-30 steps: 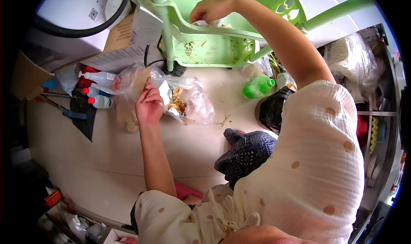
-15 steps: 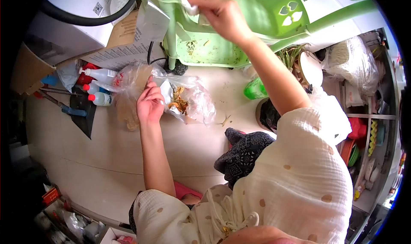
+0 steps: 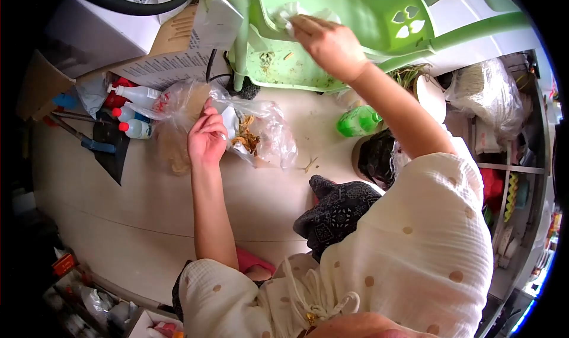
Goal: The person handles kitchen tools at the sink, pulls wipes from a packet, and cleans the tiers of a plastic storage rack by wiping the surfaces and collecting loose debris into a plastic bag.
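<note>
My right hand [image 3: 333, 46] is closed on a white cloth [image 3: 291, 13], pressed against the upper basket of the green plastic rack [image 3: 361, 18]. Below it, the lower basket [image 3: 290, 65] has dark specks and small scraps in it. My left hand [image 3: 207, 135] is raised palm up beside a clear plastic bag [image 3: 275, 130], its fingers partly curled; whether they grip the bag's edge is hard to see. Brown dry scraps [image 3: 246, 137] lie in the bag's opening.
Bottles [image 3: 136, 129] and a black dustpan [image 3: 112, 151] are at the left, near a cardboard box [image 3: 166, 62]. A green bottle [image 3: 358, 121] and a black-lined bin [image 3: 376, 157] stand right of centre. Shelves [image 3: 510, 168] line the right side.
My right hand with the white cloth went left along the upper basket, then back right and slightly down. The left hand has stayed in nearly the same place.
</note>
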The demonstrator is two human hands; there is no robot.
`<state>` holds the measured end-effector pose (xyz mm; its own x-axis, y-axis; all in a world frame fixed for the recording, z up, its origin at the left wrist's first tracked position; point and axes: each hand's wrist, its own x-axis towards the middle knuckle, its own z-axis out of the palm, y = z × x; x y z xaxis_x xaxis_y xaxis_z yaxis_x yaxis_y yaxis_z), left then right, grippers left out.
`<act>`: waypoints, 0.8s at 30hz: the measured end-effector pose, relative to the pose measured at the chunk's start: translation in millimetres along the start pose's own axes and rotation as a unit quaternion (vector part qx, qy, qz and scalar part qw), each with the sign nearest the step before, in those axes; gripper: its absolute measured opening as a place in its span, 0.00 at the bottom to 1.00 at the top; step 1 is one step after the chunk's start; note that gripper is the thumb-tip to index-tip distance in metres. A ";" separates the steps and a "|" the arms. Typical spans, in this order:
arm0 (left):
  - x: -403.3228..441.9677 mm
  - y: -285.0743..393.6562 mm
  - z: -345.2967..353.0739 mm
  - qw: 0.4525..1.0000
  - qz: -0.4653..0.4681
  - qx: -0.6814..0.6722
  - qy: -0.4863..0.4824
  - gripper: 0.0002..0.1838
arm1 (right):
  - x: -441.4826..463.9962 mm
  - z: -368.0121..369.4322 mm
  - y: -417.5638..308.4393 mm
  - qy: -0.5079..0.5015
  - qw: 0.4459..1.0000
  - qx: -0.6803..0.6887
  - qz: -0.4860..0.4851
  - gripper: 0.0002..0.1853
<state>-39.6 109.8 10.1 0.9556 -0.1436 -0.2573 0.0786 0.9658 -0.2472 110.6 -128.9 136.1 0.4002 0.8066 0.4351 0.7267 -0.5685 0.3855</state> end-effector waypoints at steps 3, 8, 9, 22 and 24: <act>-0.3 -0.1 -0.5 1.000 -0.002 -0.005 0.001 0.14 | 2.8 -11.4 32.1 -0.016 1.000 0.004 -0.009 0.15; 0.8 -0.5 -1.7 1.000 0.013 0.018 0.015 0.14 | 28.1 -39.9 38.0 0.148 0.960 0.209 0.110 0.16; 1.4 0.3 -3.0 1.000 0.008 0.013 0.004 0.15 | 30.9 -48.5 36.0 0.148 0.948 0.247 0.134 0.13; 1.9 -0.1 -2.3 1.000 0.008 0.006 0.003 0.14 | 46.8 -43.0 9.8 0.232 0.913 0.263 0.209 0.17; 2.9 0.7 -3.6 1.000 0.007 0.006 0.000 0.14 | 45.9 -45.0 8.3 0.228 0.934 0.189 0.199 0.14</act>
<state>-37.9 109.3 5.8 0.9566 -0.1304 -0.2605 0.0690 0.9702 -0.2321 109.9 -103.9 195.9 0.4629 0.3413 0.8181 0.7508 -0.6416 -0.1571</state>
